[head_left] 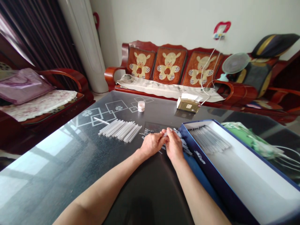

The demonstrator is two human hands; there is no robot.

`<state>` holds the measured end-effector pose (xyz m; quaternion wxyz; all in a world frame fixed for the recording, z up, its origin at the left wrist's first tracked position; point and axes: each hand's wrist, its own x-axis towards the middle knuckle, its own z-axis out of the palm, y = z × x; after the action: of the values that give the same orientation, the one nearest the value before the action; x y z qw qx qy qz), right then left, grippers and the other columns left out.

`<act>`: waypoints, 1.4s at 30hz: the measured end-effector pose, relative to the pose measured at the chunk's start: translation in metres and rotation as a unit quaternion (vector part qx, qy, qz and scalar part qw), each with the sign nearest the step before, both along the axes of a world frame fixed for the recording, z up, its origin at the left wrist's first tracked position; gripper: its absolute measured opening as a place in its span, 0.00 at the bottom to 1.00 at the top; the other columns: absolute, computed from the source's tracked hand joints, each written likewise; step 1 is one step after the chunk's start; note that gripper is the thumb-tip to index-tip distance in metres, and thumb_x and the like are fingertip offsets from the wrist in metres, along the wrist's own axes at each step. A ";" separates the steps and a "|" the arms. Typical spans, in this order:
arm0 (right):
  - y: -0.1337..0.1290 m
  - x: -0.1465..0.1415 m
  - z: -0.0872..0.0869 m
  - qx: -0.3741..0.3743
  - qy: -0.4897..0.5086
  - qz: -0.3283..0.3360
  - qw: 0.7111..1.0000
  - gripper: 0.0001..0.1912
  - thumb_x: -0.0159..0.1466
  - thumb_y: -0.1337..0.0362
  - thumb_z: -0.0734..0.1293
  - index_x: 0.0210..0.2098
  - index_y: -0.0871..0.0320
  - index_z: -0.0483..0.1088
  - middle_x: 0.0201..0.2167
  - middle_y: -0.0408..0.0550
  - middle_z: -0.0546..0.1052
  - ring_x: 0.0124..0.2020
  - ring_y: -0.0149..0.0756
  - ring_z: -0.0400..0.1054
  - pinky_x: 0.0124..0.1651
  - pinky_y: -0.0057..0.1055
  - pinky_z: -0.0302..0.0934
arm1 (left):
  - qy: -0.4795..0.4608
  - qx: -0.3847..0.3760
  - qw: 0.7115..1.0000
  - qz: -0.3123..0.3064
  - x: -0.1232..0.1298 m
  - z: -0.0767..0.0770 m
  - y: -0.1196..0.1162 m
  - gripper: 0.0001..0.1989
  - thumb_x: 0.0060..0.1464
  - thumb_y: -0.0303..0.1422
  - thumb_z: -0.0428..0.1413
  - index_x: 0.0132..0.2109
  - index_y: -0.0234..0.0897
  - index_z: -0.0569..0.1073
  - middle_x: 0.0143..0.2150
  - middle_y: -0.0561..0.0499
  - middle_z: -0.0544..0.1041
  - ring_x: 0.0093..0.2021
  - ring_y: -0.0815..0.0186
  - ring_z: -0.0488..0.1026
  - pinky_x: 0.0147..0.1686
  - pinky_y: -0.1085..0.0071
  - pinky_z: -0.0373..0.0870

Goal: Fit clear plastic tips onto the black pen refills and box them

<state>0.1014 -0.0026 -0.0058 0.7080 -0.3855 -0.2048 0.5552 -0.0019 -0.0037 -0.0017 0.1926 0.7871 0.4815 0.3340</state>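
Note:
My left hand (152,143) and my right hand (173,144) meet over the dark table (93,175), fingers pinched together around something small and pale that I cannot make out. Left of them lies a row of white, translucent tubes (122,129), with one tube apart at its left end. Thin dark-tipped pieces (146,132) lie just behind my left hand. Grey-white pieces (185,143) are spread beside my right hand, against the blue box (199,156). Inside that open box, a row of clear tubes with dark ends (209,139) fills the far end.
A small white round container (141,106) and a tissue box (188,104) stand at the back of the table. A green plastic bag (253,137) and white cables lie right of the box. Beyond are a wooden sofa (114,75) and a small fan (235,63).

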 end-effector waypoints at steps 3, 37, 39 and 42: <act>0.000 0.002 0.000 -0.004 0.003 -0.007 1.000 0.13 0.50 0.61 0.75 0.32 0.60 0.72 0.26 0.44 0.80 0.27 0.30 0.74 0.30 0.25 0.68 | 0.058 0.027 0.998 0.015 0.002 0.000 -0.005 0.16 0.63 0.38 0.46 0.36 0.34 0.74 0.33 0.46 0.77 0.30 0.67 0.74 0.30 0.75 0.63; 0.005 0.031 -0.035 0.205 -0.549 -0.092 0.805 0.12 0.61 0.61 0.64 0.43 0.55 0.74 0.39 0.50 0.78 0.41 0.39 0.72 0.48 0.37 0.65 | 0.235 -0.040 0.903 0.358 -0.145 0.015 0.048 0.18 0.55 0.39 0.52 0.49 0.39 0.77 0.47 0.41 0.77 0.49 0.53 0.70 0.43 0.65 0.68; 0.005 0.032 -0.032 0.223 -0.580 -0.106 0.776 0.13 0.63 0.61 0.62 0.43 0.56 0.74 0.40 0.51 0.77 0.43 0.39 0.70 0.50 0.37 0.64 | 0.222 0.012 0.912 0.344 -0.125 0.014 0.046 0.17 0.57 0.39 0.50 0.50 0.40 0.76 0.47 0.42 0.75 0.50 0.53 0.69 0.44 0.65 0.67; 0.005 0.032 -0.028 0.229 -0.627 -0.119 0.735 0.14 0.65 0.62 0.60 0.44 0.57 0.73 0.41 0.53 0.75 0.45 0.39 0.69 0.51 0.37 0.63 | 0.197 0.057 0.939 0.278 -0.085 0.005 0.038 0.16 0.61 0.37 0.47 0.48 0.40 0.76 0.43 0.44 0.77 0.47 0.58 0.71 0.41 0.69 0.66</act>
<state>0.1335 0.0021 -0.0336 0.5463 -0.4932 -0.6760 0.0355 -0.0873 0.0345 0.0030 -0.0516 0.6816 0.6895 0.2393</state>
